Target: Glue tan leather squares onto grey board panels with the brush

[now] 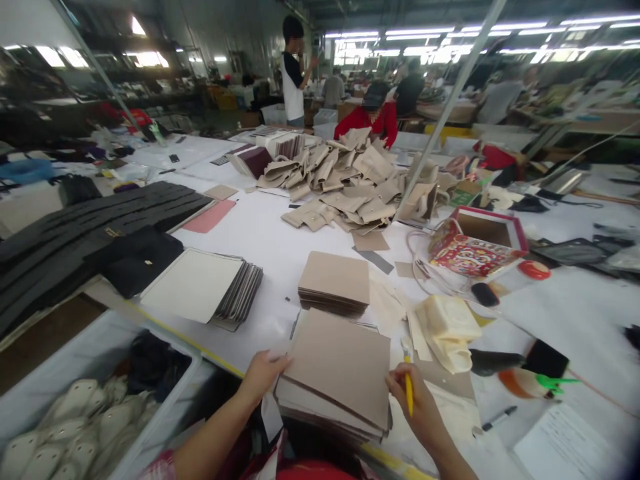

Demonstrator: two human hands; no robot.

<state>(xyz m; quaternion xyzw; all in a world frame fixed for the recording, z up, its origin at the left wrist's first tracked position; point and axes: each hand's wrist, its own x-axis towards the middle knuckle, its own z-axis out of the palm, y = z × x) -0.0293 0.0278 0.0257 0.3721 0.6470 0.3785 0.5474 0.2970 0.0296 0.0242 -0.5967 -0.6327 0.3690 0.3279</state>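
Observation:
In front of me a beige panel lies slightly askew on a stack of white-and-beige panels at the table's near edge. My left hand pinches the panel's left edge, thumb on top. At the right edge, my right hand has its fingertips against the panel while gripping a slim yellow-handled brush, pale tip upward. Just beyond sits a neat pile of beige panels. To the left is a fanned stack of pale, dark-edged panels.
A heap of beige bag pieces covers the far middle. On the right are a red patterned box, a cream plastic container, a glue bottle and a pen. A bin stands lower left. A co-worker in red sits opposite.

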